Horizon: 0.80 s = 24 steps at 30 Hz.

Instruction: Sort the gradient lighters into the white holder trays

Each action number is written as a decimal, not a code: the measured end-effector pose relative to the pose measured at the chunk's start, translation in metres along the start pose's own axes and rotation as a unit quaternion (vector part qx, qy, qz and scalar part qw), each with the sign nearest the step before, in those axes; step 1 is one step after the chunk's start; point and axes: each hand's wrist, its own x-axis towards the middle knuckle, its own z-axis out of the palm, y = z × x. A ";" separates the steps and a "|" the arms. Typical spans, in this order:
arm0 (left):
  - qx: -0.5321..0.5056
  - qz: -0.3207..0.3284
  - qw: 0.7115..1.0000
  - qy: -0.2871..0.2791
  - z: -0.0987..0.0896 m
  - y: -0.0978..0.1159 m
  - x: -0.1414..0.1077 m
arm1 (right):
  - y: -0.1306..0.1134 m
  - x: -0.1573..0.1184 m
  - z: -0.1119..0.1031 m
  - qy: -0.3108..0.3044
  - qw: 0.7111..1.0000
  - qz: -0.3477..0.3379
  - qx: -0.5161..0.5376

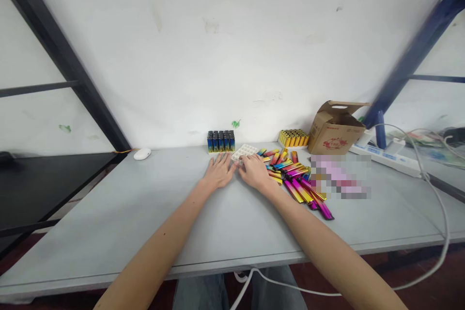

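Note:
My left hand [218,173] lies palm down on the table, its fingers stretched toward a block of upright blue lighters [221,141] with black tops. My right hand [255,172] rests over the near side of a white tray [248,149] with rows of small holes. Its fingers are laid out on the tray and partly cover it. The two thumbs come close together at the tray's near left corner. Beside my right hand, a loose pile of shiny multicoloured lighters [296,173] spreads to the right, in purple, yellow, red and blue.
Yellow lighters [295,138] stand in a tray by the wall, next to an open cardboard box [336,131]. A white power strip [388,159] and a loose cable [438,198] occupy the right side. A white rounded case [142,154] sits at the back left.

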 end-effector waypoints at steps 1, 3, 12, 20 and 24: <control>-0.004 -0.004 1.000 0.007 0.000 0.001 0.001 | 0.000 0.000 -0.001 -0.007 1.000 -0.017 0.006; -0.013 -0.005 1.000 0.025 -0.001 0.003 0.001 | -0.001 0.000 -0.003 -0.021 0.998 -0.051 0.022; -0.117 0.018 0.989 0.091 -0.027 -0.032 -0.028 | -0.021 -0.009 -0.006 -0.019 0.953 -0.237 0.189; -0.036 0.030 0.999 0.019 -0.031 -0.054 -0.049 | 0.000 -0.018 -0.011 -0.027 0.986 -0.139 0.086; -0.026 0.045 0.999 0.008 -0.025 -0.055 -0.047 | -0.003 -0.018 -0.004 -0.031 0.985 -0.135 0.102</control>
